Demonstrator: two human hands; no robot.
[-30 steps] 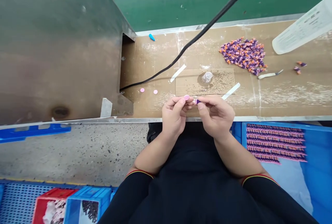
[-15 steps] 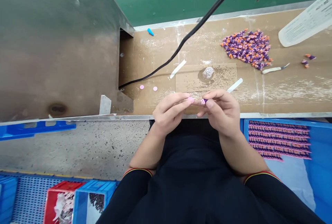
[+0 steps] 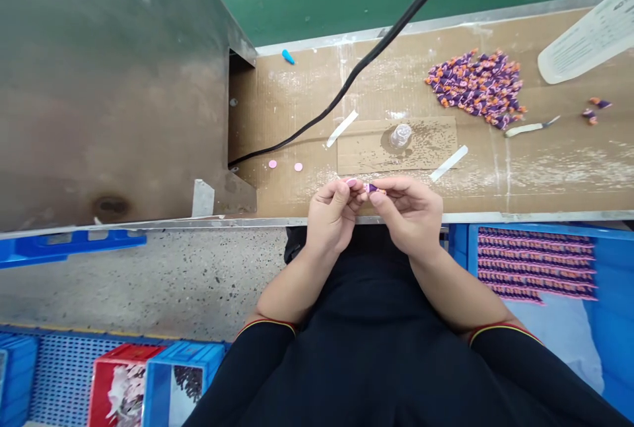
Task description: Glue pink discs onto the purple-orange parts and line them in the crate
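Observation:
My left hand (image 3: 333,211) pinches a small pink disc (image 3: 351,182) between thumb and fingertips. My right hand (image 3: 409,212) holds a small purple piece (image 3: 371,188) at its fingertips, and the piece lies close beside the disc. Both hands are over the near edge of a cardboard-covered bench (image 3: 376,84). Two more pink discs (image 3: 272,164) lie on the cardboard to the left. A heap of purple-and-orange pieces (image 3: 475,87) lies at the far right, with a few loose ones (image 3: 597,107) beyond it.
A black cable (image 3: 356,70) crosses the bench, beside a metal panel (image 3: 109,97) on the left. An upturned clear plastic cup (image 3: 400,136) stands on a cardboard sheet. A blue crate (image 3: 535,262) with rows of pieces sits below right; other crates (image 3: 178,381) sit on the floor.
My hands have drawn in and shifted left, bringing the purple piece and pink disc closer together. The bench contents sit slightly further right in view.

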